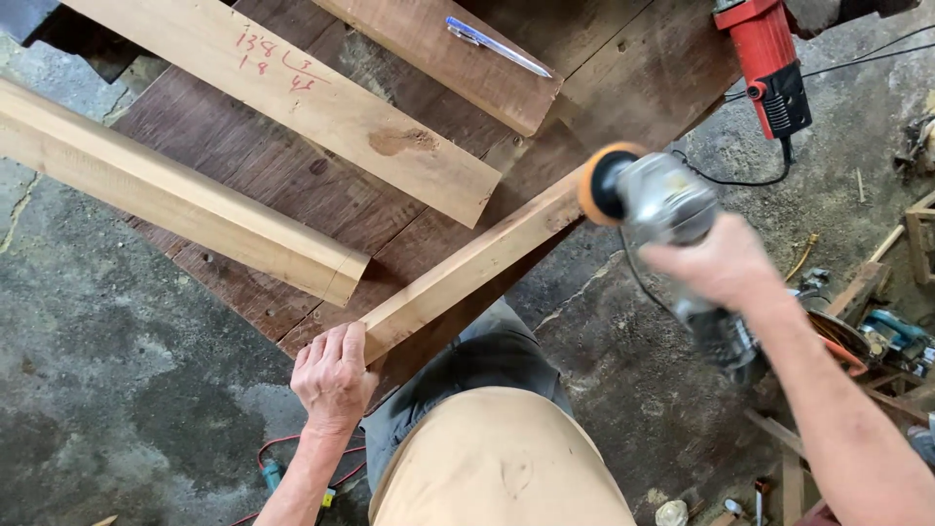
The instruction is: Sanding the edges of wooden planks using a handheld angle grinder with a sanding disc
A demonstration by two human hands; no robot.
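Note:
My left hand (334,376) grips the near end of a long pale wooden batten (467,265) that lies along the edge of a dark wooden table (292,185). My right hand (718,261) holds a grey handheld sander (662,200). Its orange disc (596,183) sits against the far end of the batten. The tool is blurred.
Three more planks lie on the table: a thick beam (166,195) at left, a board (292,97) with red handwriting, and another (448,58) with a blue pen (497,46) on it. A red power tool (769,63) lies at top right. More tools and cables (877,336) clutter the concrete floor.

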